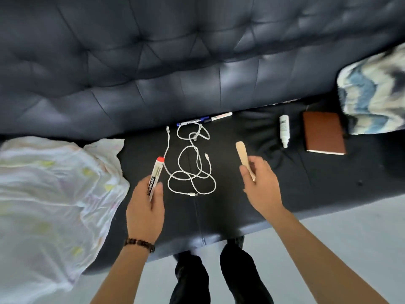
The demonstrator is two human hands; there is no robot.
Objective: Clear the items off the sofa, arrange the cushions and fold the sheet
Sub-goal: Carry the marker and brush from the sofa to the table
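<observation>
Your left hand (145,207) has its fingers curled round a whiteboard marker (156,174). The red cap points away from you, and the black band on the barrel reads "...TEBOARD", with the first letters hidden under your thumb. A beaded bracelet (140,243) sits on that wrist.

Your right hand (260,185) pinches the near end of a flat wooden stick (242,152), and the far end pokes out past your fingers. No writing shows on it.

Between your two hands a white cable (192,170) lies in loose loops on the dark seat of the sofa (153,62). Behind it, tucked in the crease under the backrest, lie two markers (206,119) end to end. Their print is too blurred to read.

Out to your right a small white bottle (284,130) lies on its side, cap toward you. Its label is unreadable, and you cannot tell what is inside. Just beside it is a brown notebook (324,132), closed and flat on the seat. Beyond that, a cushion (372,91) in a blue and white zigzag pattern sits at the sofa's right end.

Far left, the sheet (54,194), white with faint yellow marks, lies crumpled over the seat and spills toward the grey floor (328,233).
</observation>
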